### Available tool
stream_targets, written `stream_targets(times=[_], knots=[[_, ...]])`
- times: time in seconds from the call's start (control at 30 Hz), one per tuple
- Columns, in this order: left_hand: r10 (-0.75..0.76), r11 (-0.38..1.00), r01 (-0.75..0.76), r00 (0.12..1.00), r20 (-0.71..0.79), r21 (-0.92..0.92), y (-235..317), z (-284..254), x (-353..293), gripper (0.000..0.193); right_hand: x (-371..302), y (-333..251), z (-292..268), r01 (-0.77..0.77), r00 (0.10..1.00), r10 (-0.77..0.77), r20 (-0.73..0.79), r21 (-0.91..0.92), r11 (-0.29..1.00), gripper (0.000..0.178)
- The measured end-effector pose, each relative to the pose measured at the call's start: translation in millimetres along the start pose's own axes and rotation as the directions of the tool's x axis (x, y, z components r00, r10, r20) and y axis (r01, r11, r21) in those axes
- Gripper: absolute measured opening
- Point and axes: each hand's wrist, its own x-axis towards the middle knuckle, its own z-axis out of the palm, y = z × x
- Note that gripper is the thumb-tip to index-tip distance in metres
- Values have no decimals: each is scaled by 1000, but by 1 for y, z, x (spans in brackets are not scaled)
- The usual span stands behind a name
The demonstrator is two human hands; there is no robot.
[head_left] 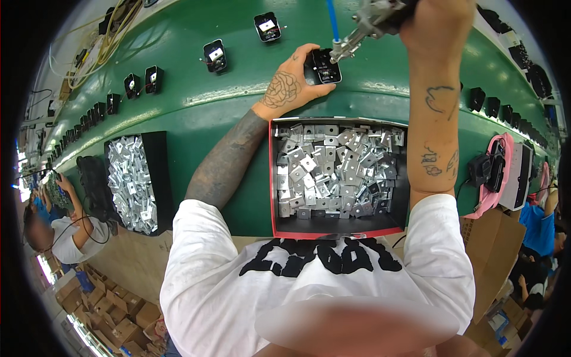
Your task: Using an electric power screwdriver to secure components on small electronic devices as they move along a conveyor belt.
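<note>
My left hand (290, 84) grips a small black box-shaped housing (328, 70) on the green bench, thumb on its near side and fingers around its left and far sides. Dark parts show inside the open top of the housing. Up at the right, my right hand (441, 22) is closed around a silver powered screwdriver (367, 25), partly cut off by the upper edge. Its tip reaches down to the housing's upper left part; whether it touches a screw is too small to tell. A blue tube (332, 21) runs up from near the tip.
Between my forearms stands a red-edged black box (273, 178) of metal brackets (333, 172). A second black box (156, 172) of brackets sits left. More black housings (215, 55) line the green bench (196, 119). Right are a pink-edged item (505, 149) and cartons. People work at both sides.
</note>
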Motion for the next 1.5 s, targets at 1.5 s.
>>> stream_targets(times=[1.5], knots=[[216, 913, -129, 958, -187, 388, 8, -33, 0, 74, -1, -6, 0, 386, 897, -174, 407, -526, 758, 19]])
